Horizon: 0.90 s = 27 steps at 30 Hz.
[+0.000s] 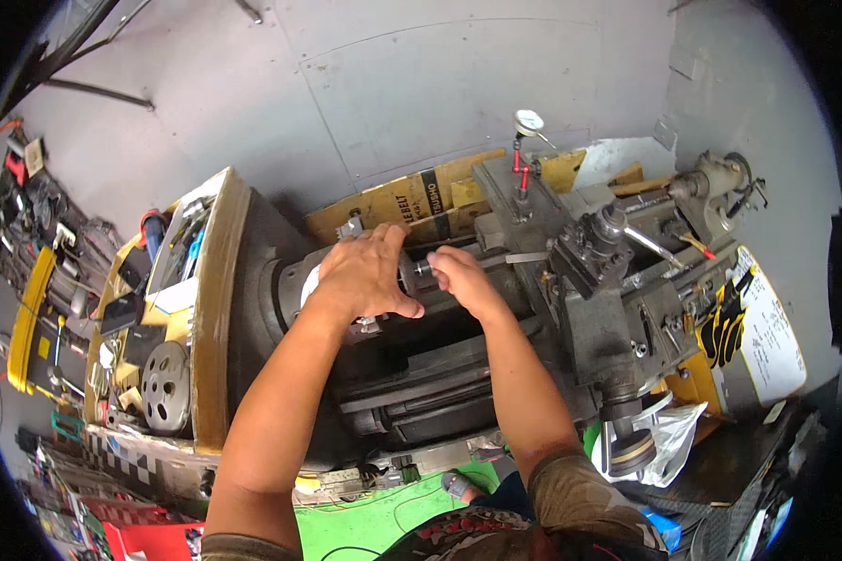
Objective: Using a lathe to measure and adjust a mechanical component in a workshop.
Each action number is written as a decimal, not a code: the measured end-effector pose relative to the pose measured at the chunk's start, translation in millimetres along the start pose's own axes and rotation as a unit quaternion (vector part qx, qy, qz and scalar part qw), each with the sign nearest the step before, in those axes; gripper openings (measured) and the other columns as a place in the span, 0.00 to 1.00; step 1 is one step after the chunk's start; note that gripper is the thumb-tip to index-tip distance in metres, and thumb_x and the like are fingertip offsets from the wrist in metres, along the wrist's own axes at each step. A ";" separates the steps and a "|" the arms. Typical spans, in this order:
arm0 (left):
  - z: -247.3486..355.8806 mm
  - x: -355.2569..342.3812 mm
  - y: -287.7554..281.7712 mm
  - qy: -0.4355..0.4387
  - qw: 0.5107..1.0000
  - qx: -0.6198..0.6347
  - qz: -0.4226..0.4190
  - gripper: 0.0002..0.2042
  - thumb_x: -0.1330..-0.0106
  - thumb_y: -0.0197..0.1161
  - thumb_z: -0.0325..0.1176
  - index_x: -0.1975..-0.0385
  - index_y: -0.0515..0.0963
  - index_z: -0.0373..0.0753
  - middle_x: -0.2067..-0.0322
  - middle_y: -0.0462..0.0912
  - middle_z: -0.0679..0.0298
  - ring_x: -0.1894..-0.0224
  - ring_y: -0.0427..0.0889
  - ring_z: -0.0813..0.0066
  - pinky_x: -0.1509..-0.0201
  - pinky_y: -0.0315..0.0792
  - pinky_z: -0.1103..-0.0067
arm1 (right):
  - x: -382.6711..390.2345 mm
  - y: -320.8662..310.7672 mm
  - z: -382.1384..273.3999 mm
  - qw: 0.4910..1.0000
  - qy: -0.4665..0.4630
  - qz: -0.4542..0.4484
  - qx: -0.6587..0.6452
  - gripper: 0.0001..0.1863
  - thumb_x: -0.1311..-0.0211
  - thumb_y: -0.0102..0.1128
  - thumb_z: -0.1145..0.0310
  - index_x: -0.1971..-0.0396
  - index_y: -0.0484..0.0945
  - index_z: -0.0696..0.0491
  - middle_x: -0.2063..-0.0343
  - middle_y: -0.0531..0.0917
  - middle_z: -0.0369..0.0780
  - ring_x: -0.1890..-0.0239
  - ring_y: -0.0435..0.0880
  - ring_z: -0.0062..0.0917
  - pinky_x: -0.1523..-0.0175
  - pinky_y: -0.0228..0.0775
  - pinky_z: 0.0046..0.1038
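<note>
While holding the left hand spread over the lathe chuck, pinching a short metal piece just to the chuck's right with the fingertips of the right hand. Farther right, see the tool post and, behind, a dial gauge on a red arm; at far left, a holed metal disc in a box.

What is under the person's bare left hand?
Under the left hand, the edge of a round grey metal chuck shows, with shiny metal blocks above and below. The chuck's middle is covered, so it cannot be seen.
</note>
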<state>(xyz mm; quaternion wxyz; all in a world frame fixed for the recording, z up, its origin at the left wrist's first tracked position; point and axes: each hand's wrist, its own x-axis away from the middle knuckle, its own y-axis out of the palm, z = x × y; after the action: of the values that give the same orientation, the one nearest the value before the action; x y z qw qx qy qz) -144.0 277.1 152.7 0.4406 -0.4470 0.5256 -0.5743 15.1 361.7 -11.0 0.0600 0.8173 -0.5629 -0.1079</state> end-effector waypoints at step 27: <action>23.6 -8.0 4.3 -0.015 0.999 -0.036 0.021 0.56 0.64 0.85 0.49 0.30 0.66 0.39 0.38 0.80 0.47 0.33 0.77 0.48 0.28 0.69 0.64 | 6.6 -13.5 -6.2 0.990 0.042 -0.058 0.119 0.43 0.27 0.43 0.32 0.56 0.85 0.65 0.54 0.86 0.63 0.44 0.84 0.55 0.40 0.73 0.47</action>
<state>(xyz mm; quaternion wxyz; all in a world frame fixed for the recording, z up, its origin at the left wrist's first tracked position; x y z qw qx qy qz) -119.0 279.7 149.2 0.4437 -0.4601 0.5485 -0.5391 31.1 360.2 -8.7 -0.0208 0.8538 -0.5202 -0.0088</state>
